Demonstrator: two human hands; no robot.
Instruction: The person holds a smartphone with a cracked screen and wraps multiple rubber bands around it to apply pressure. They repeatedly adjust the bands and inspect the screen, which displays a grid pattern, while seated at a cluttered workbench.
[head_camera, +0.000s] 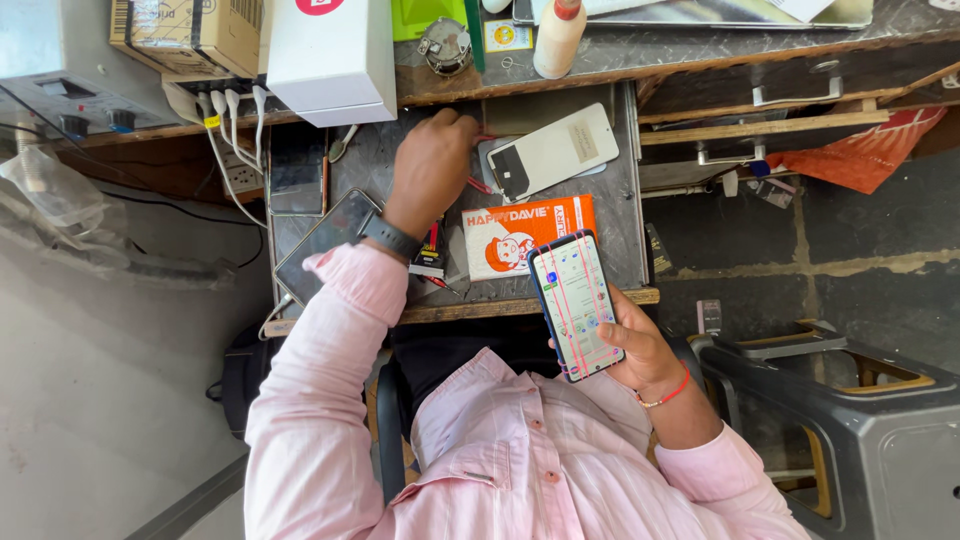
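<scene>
My right hand (645, 350) holds a smartphone (575, 305) upright in front of my chest. Its lit screen shows pink vertical lines. My left hand (432, 165), with a dark watch on the wrist, reaches forward over the grey work tray (625, 200). Its fingers are curled on a thin red tool (483, 138), most of which the hand hides. Just right of that hand lies a white phone back cover (553, 152). An orange and white box (520, 235) lies between the two hands.
A dark phone (325, 245) lies under my left forearm. A power strip with white plugs (225, 110), a white box (330, 55) and a cream bottle (557, 35) stand on the desk beyond. Drawers (795, 95) and a grey plastic stool (850, 400) are at the right.
</scene>
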